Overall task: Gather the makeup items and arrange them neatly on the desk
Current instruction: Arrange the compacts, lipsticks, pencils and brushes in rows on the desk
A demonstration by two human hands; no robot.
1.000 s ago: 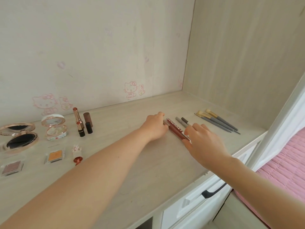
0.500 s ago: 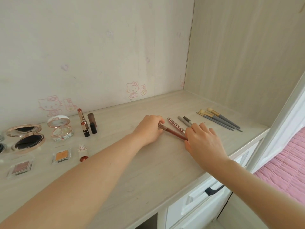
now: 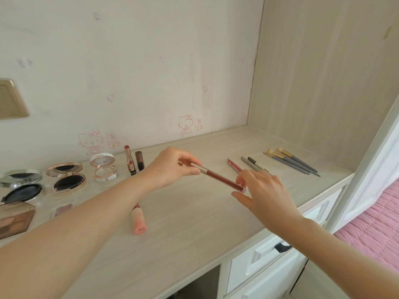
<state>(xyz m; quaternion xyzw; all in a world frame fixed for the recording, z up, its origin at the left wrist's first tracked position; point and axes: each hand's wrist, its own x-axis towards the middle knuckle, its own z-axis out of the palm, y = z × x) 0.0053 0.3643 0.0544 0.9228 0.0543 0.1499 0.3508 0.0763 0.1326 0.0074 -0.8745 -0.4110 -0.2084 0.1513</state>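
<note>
Slim lip gloss tube (image 3: 216, 177) is now lifted off the counter (image 3: 194, 229) (it lay flat moments ago), mid-frame. Left hand (image 3: 171, 168) fingers pinch its cap, right hand (image 3: 266, 190) fingers pinch its base, likely for repositioning.

A pale wallpapered wall (image 3: 129, 61) bears pink cartoon-cat stickers, one pair at 12 o'clock (image 3: 185, 124) and another at 10 o'clock (image 3: 90, 141), with a gold rectangular switch plate (image 3: 10, 99) at 9 o'clock. At 1 o'clock stands a pale wood-grain side panel (image 3: 323, 83). A white drawer front (image 3: 265, 255) with a black handle (image 3: 281, 247) sits at 5 o'clock, and a pink quilted bedspread (image 3: 375, 229) at 4 o'clock.
</note>
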